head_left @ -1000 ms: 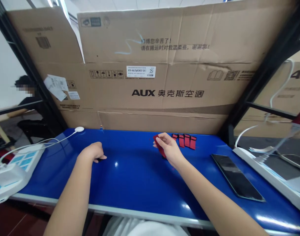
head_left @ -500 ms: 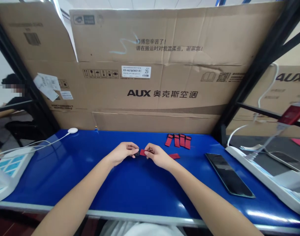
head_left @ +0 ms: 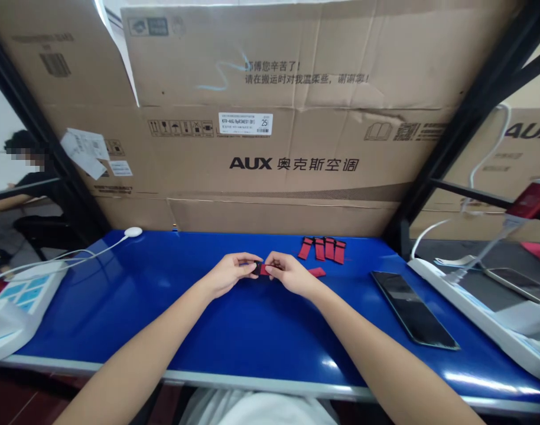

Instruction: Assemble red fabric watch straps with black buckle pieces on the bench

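Counter: blue glossy counter backed by flattened cardboard boxes, seen from above the person's own forearms
Left hand: left hand at mid-counter, fingers pinched together on a small black piece at the strap's end
Right hand: right hand facing it, fingertips almost touching the left's, fingers clamped on the red strap
Strap position: held just above the counter between both hands, only a short red stretch showing
Change: a second ago the hands were well apart, the right one alone holding a red piece near the back row; half a second ago they had met at the middle, and now they sit closer together, so the black piece looks to be getting joined to the strap
Loose piece: another red strip lies flat just beside the right wrist
Back row: four red strips side by side near the cardboard
Right side: dark phone lying flat, white power strip beyond it
Left side: white device cut off by the frame, with a round white puck on a cable
Hard to tell: what the black piece is, and whether it already grips the strap; fingers cover the joint
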A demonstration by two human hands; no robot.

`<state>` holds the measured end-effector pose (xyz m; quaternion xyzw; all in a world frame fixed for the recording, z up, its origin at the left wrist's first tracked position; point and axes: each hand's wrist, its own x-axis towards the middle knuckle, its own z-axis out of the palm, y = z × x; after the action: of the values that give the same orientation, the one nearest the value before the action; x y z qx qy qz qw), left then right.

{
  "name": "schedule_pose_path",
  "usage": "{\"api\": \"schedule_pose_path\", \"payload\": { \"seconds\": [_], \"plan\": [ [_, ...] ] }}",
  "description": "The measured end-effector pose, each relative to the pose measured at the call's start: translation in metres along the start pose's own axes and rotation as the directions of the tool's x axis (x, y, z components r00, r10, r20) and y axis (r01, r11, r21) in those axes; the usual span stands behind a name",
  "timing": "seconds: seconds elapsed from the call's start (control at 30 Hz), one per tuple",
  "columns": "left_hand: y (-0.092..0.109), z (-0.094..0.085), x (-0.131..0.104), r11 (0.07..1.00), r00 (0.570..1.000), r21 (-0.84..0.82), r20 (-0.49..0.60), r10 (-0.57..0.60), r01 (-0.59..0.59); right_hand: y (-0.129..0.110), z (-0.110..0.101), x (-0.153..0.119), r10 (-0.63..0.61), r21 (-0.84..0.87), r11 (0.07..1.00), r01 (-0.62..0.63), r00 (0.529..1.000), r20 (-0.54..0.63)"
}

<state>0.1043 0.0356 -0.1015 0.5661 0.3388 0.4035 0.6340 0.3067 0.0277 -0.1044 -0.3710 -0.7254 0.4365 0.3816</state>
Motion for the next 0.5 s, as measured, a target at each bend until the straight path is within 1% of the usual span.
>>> {"api": "schedule_pose_path", "payload": {
  "seconds": [0.1, 0.17, 0.27, 0.33, 0.4, 0.43, 0.5],
  "plan": [
    [-0.001, 0.003, 0.000, 0.999, 1.000, -0.037, 0.002, 0.001, 0.000, 0.000, 0.001, 0.001, -0.075, 0.020, 0.997, 0.075, 0.997, -0.006],
    [-0.002, 0.006, 0.000, 0.997, 1.000, -0.078, -0.020, -0.001, -0.001, 0.001, 0.003, 0.001, -0.098, 0.095, 0.990, 0.103, 0.993, -0.061],
    [-0.002, 0.011, -0.001, 0.992, 0.999, -0.129, -0.033, -0.016, 0.011, 0.001, 0.009, 0.002, -0.065, 0.225, 0.970, 0.092, 0.990, -0.128],
    [-0.003, 0.014, -0.001, 0.990, 1.000, -0.138, -0.014, -0.026, 0.024, 0.000, 0.012, 0.002, -0.054, 0.201, 0.976, 0.079, 0.991, -0.126],
    [-0.005, 0.016, -0.001, 0.996, 1.000, -0.087, 0.004, -0.023, 0.023, -0.001, 0.013, 0.002, -0.067, 0.155, 0.984, 0.086, 0.990, -0.123],
    [-0.007, 0.016, 0.000, 1.000, 1.000, -0.023, -0.002, -0.012, 0.012, -0.002, 0.012, 0.002, -0.076, 0.156, 0.983, 0.096, 0.989, -0.129],
    [-0.010, 0.016, 0.002, 0.983, 0.997, 0.180, -0.055, 0.054, -0.043, -0.002, 0.009, 0.003, -0.097, 0.155, 0.981, 0.117, 0.986, -0.133]
  ]
}}
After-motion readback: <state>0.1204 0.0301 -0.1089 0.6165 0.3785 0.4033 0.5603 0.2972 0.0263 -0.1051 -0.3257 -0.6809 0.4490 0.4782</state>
